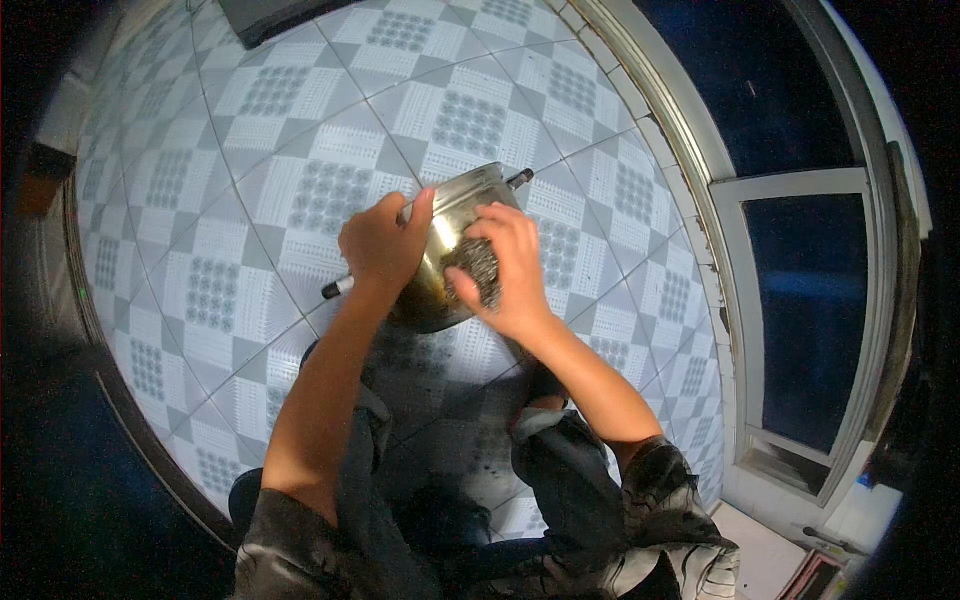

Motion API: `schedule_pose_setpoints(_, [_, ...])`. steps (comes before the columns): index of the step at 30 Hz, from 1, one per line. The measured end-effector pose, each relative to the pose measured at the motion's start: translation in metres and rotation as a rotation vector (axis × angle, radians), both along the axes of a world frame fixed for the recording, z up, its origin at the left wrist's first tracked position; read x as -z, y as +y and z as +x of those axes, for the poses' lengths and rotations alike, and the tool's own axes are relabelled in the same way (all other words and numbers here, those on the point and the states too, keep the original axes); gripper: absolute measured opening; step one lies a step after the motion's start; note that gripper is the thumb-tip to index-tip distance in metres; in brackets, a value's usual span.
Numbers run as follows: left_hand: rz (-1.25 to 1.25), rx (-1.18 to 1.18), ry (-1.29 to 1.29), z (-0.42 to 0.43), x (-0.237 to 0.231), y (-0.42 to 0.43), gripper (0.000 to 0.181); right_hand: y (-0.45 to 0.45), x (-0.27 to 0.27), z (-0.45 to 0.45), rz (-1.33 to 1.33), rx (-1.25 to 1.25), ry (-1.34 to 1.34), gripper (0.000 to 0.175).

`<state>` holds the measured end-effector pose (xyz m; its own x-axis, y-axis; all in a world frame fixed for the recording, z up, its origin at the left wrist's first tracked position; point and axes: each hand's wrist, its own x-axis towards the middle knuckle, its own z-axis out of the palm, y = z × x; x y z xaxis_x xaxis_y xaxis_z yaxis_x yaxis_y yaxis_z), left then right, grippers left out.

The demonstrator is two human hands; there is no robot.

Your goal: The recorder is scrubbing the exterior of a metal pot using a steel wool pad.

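A shiny metal cooking pot [466,201] is tilted on its side above the tiled floor, its lower part stained brownish. Two dark-tipped handles stick out from it, one at the upper right and one at the lower left. My left hand [386,240] grips the pot by its rim side, with the thumb along the wall. My right hand [506,262] holds a metal scouring pad [478,268] against the outer wall of the pot. The inside of the pot is hidden from view.
Patterned tiles [330,195] cover the floor around my bent legs. A white-framed door or window [727,247] with dark panes runs along the right. The corner of a dark grey object [277,19] lies at the top left. A pale board [757,551] is at the lower right.
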<state>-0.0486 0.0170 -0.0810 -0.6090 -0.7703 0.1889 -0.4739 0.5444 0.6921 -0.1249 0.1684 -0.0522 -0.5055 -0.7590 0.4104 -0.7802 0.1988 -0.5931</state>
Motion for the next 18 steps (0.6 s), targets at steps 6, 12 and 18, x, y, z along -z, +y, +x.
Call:
schedule_pose_setpoints(6, [0.127,-0.036,0.125,0.021,0.020,0.004,0.047,0.016,0.031,-0.061,-0.058,0.325,-0.875,0.039])
schedule_pose_setpoints(12, [0.118,0.005,0.174,0.021,0.019,0.003,0.044,0.005,0.013,-0.021,-0.051,0.201,-0.302,0.040])
schedule_pose_setpoints(18, [0.121,-0.024,0.161,0.016,0.018,0.016,0.045,-0.008,-0.002,-0.012,0.024,0.016,0.075,0.043])
